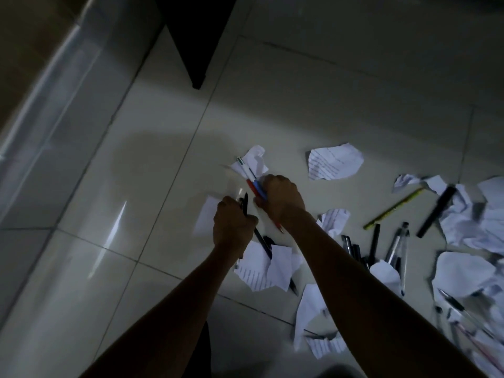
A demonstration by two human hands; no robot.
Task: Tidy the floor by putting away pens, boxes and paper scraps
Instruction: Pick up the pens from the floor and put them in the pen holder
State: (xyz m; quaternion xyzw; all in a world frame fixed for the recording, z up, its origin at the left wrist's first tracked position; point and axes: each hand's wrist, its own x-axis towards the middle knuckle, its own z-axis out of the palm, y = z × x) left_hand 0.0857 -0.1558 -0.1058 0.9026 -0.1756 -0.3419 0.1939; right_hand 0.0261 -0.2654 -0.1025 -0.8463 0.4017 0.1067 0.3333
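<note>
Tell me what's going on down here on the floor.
A person is picking pens up off the tiled floor. The left hand grips a black pen, and the right hand holds a bunch of coloured pens, red and blue among them. Much is still down: torn paper scraps lie scattered around the hands, and loose pens lie to the right among more paper.
</note>
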